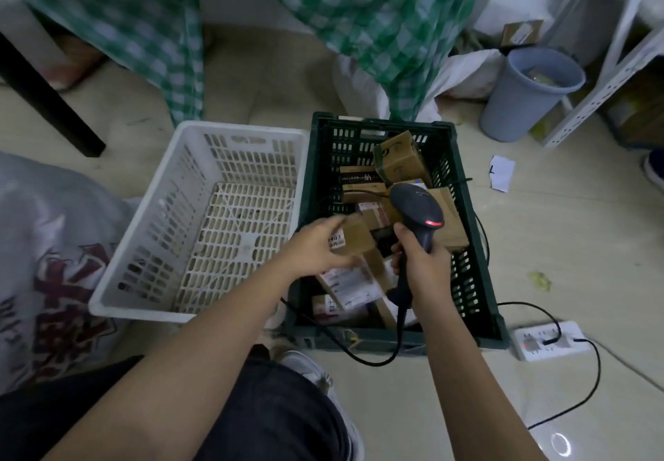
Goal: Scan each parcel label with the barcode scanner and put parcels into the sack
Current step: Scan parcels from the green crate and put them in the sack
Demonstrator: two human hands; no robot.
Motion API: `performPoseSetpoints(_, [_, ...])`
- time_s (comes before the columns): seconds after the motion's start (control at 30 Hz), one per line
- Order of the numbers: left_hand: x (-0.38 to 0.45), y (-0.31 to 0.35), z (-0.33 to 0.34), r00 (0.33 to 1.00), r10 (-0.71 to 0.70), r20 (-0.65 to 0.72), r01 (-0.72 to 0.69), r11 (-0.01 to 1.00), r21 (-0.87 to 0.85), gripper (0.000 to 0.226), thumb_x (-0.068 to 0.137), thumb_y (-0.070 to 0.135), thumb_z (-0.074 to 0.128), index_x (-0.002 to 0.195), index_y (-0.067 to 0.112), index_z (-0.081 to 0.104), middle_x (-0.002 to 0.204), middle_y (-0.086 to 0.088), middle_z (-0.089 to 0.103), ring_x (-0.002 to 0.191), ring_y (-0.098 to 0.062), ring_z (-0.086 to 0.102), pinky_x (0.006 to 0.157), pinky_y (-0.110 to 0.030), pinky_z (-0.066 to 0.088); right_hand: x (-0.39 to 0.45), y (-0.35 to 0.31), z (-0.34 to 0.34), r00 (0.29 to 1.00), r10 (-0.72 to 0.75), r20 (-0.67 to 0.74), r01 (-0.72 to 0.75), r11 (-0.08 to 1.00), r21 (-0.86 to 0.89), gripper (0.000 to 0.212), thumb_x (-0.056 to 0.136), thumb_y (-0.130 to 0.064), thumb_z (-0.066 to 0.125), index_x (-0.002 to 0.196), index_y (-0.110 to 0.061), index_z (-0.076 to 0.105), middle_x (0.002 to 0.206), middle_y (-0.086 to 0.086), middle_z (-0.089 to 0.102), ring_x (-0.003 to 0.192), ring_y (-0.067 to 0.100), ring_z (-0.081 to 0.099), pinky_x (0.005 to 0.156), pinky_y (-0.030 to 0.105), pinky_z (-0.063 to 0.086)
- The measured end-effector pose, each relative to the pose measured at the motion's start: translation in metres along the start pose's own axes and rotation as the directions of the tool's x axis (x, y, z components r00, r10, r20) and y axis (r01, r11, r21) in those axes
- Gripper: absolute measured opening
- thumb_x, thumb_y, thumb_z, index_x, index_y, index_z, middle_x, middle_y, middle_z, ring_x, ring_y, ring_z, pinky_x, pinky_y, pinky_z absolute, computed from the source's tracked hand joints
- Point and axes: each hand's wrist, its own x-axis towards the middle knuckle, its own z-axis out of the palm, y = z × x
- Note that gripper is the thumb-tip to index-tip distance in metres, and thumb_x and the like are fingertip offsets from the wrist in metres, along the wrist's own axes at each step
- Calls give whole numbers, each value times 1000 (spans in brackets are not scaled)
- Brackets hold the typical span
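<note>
My left hand grips a small brown cardboard parcel with a white label, held over the left side of the dark green crate. My right hand holds the black barcode scanner by its handle, its red light lit, just right of the parcel. Several more cardboard parcels lie in the green crate. The grey-white sack with red print sits on the floor at the far left.
An empty white plastic basket stands between the sack and the green crate. The scanner's black cable runs along the floor. A white power strip lies at the right. A blue-grey bin, metal shelving and a green checked cloth are behind.
</note>
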Motion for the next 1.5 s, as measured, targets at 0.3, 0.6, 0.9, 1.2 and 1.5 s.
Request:
performPoseSetpoints(0.3, [-98, 14, -110, 829, -256, -497, -69, 835, -545, 110, 59, 59, 82, 146, 37, 19, 138, 1, 49, 118, -21, 55, 101, -42, 46, -42, -48, 94, 967, -249, 60, 245, 967, 75, 20, 87, -27, 70, 72, -19, 59, 65, 2, 59, 60, 15, 53, 61, 34, 43])
performPoseSetpoints(0.6, [-173, -52, -158, 723, -444, -530, -118, 676, -728, 75, 87, 31, 67, 148, 32, 24, 134, -10, 56, 98, -17, 64, 58, -24, 55, -65, -49, 204, 930, -178, 320, 218, 972, -93, 26, 82, -36, 73, 69, -17, 62, 60, 2, 61, 57, 17, 57, 66, 38, 48])
performPoseSetpoints(0.9, [-181, -92, -161, 739, -560, -373, 26, 578, -816, 61, 94, 41, 55, 146, 37, 24, 108, 0, 64, 90, -18, 61, 79, -42, 50, -79, -11, 217, 912, -75, 402, 170, 964, -206, 27, 86, -30, 71, 70, -10, 64, 61, 4, 60, 50, 14, 54, 55, 29, 44])
performPoseSetpoints(1.2, [-182, -108, -164, 702, -591, -398, 22, 576, -817, 56, 95, 43, 54, 145, 38, 31, 106, 4, 65, 96, -16, 60, 75, -37, 49, -87, -27, 202, 684, -186, 706, 634, 632, -447, 27, 83, -31, 70, 65, -18, 56, 62, 3, 58, 57, 17, 56, 58, 31, 42])
performPoseSetpoints(1.5, [-185, -107, -163, 691, -587, -422, 53, 623, -780, 42, 97, 39, 52, 138, 36, 44, 93, 8, 67, 84, -11, 61, 65, -26, 42, -85, -45, 186, 459, 12, 888, 879, 136, -456, 21, 77, -36, 72, 66, -30, 54, 64, -10, 57, 67, 11, 58, 53, 27, 38])
